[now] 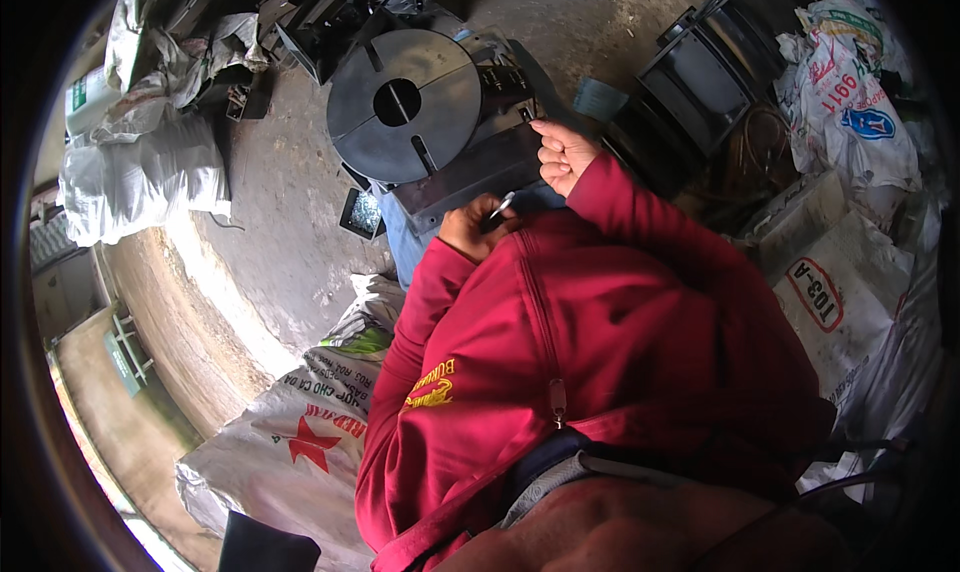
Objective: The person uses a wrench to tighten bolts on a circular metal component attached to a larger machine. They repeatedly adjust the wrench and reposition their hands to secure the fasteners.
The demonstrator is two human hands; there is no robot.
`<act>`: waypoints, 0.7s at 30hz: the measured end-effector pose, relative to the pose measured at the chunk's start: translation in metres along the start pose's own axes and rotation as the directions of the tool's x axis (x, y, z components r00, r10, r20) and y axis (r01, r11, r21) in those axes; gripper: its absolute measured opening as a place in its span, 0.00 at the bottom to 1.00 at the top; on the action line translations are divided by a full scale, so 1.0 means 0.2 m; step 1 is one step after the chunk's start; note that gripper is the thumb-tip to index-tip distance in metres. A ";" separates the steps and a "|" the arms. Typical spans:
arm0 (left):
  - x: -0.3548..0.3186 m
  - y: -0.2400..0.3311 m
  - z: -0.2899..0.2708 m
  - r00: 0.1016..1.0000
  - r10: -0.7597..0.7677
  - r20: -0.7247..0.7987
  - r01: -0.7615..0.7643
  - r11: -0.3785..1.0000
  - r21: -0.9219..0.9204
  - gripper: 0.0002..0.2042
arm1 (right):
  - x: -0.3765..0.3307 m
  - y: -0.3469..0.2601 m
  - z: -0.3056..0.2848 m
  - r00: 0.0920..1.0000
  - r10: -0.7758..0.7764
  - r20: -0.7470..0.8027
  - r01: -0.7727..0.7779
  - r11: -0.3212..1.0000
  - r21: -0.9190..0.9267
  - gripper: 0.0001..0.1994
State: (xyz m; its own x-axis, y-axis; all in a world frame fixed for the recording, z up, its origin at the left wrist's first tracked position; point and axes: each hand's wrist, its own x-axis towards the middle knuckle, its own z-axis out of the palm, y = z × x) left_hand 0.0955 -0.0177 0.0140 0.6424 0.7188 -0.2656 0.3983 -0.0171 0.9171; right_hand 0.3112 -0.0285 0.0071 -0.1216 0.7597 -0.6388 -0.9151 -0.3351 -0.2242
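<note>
Close to my chest, my left hand is closed, and a small shiny metal piece sticks up from its fingers. My right hand is raised a little farther out, its fingers curled with thumb and forefinger pressed together. Whatever is in that pinch, if anything, is too small to make out. Just beyond both hands stands a dark metal machine. A big grey flywheel with a round central hole and slots covers its left part. Beside the machine, a small dark tray holds many small shiny bits.
White printed sacks lie at the lower left and right. A plastic-wrapped bundle sits at the far left. Dark metal frames stand at the back right. Concrete floor shows left of the machine.
</note>
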 end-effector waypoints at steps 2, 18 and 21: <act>0.00 -0.03 0.00 1.000 0.001 0.005 -0.001 0.999 -0.032 0.06 | 0.00 0.00 0.00 1.000 -0.003 0.031 0.003 1.000 -0.014 0.04; 0.06 0.30 -0.12 0.915 0.400 -0.040 -0.376 0.886 0.272 0.10 | -0.05 -0.01 0.06 0.999 -0.033 0.000 0.033 0.999 -0.040 0.17; 0.16 0.38 -0.07 0.762 0.601 -0.242 -0.442 0.755 0.484 0.11 | -0.05 -0.01 0.06 0.999 -0.041 0.006 0.042 0.999 -0.034 0.14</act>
State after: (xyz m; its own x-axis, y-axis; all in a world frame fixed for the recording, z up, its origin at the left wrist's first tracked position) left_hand 0.1377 0.0135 0.0783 0.5704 0.7054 0.4207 0.3340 -0.6672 0.6658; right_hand 0.3099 -0.0284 0.0217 -0.0859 0.7760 -0.6248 -0.9057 -0.3221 -0.2756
